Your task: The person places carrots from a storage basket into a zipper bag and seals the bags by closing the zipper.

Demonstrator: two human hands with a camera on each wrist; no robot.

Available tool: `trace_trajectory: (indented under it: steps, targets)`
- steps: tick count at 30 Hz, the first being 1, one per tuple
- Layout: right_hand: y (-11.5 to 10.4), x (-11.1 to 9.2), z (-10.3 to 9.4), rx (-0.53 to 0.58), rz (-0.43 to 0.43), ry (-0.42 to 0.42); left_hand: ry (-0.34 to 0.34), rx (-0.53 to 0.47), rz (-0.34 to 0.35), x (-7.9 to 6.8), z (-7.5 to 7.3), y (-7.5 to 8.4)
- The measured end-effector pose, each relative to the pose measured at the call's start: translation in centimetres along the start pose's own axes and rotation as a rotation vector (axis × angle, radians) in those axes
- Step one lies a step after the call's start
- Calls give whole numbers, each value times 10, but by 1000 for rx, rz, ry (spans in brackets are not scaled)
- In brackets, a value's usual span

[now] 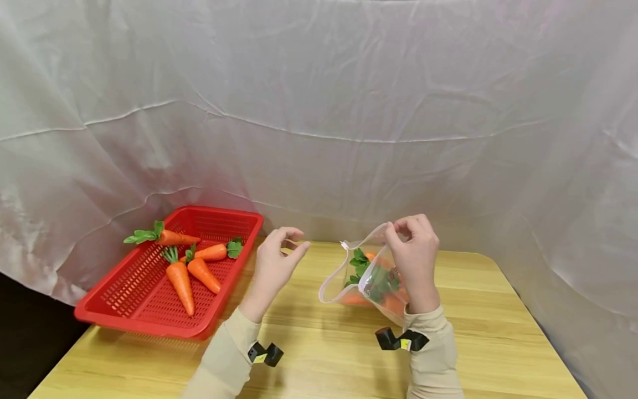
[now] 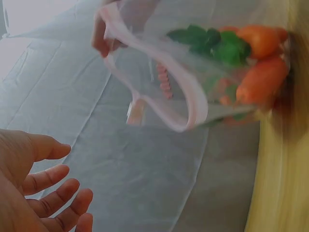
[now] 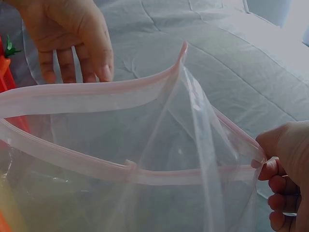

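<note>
A clear zip bag (image 1: 379, 277) with a pale pink rim stands on the table, its mouth gaping toward the left. My right hand (image 1: 415, 252) pinches the far right corner of that rim between thumb and fingers. Inside the bag lie several carrots (image 2: 263, 77) with green leaves, seen through the plastic. My left hand (image 1: 279, 260) hovers between the bag and the red basket, fingers loosely bent and holding nothing. In the left wrist view its fingers (image 2: 58, 195) are spread apart, away from the bag's rim.
A red plastic basket (image 1: 199, 332) stands on the left of the wooden table (image 1: 488, 332). Several carrots (image 1: 180, 285) lie in it, one with its leaves over the left rim. A grey-white cloth (image 1: 319, 111) hangs behind the table and along its sides.
</note>
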State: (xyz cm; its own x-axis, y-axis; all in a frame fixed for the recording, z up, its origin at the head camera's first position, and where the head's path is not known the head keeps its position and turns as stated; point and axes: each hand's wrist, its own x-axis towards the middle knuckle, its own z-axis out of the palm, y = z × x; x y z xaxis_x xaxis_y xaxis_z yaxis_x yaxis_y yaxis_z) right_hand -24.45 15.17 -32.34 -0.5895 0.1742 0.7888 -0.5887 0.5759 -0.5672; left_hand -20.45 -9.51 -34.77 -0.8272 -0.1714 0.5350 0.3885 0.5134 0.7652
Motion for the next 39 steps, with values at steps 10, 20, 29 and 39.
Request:
trace_trajectory:
  steps: [10, 20, 29, 39]
  targets:
    - [-2, 0, 0, -1, 10, -3, -30, 104, -36, 7, -35, -13]
    - [-3, 0, 0, -6, 4, -1, -79, 257, -45, 15, -71, -20]
    - [-4, 0, 2, 3, 9, -5, -119, 388, -73, 26, -107, -22]
    - [-5, 1, 3, 3, 12, -5, -130, 451, -131, 47, -149, -37]
